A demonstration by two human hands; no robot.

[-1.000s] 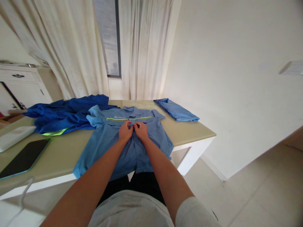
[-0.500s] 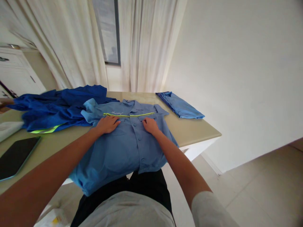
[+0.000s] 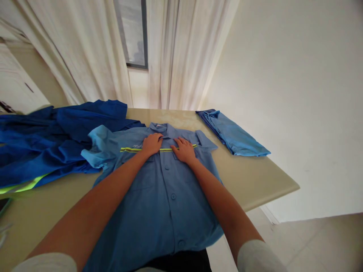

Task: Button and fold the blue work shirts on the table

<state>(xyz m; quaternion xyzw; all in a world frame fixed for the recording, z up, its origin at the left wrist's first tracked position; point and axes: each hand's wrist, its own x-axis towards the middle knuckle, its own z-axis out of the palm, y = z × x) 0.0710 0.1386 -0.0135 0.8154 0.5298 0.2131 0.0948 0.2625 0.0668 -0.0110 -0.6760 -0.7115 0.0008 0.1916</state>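
A blue short-sleeved work shirt [image 3: 153, 211] lies front up on the table, with its collar away from me and its hem hanging over the near edge. It has a buttoned front and a yellow-green stripe across the chest. My left hand [image 3: 152, 144] rests on the upper chest, its fingertips by the front opening just below the collar. Lying on the other side of the opening, over the stripe, my right hand [image 3: 184, 150] has its fingers spread on the cloth. Both hands are open and press on the shirt.
Rumpled dark blue clothing [image 3: 65, 132] with a reflective band covers the table's left side. Folded blue garments [image 3: 238, 134] lie at the back right of the table [image 3: 255, 181]. A dark tablet-like device [image 3: 3, 206] shows at the left edge. Curtains and a wall stand behind.
My hands have slid up the shirt toward the collar, and the left has moved right to the front opening. My view has come closer. The hand at the far left is out of sight.
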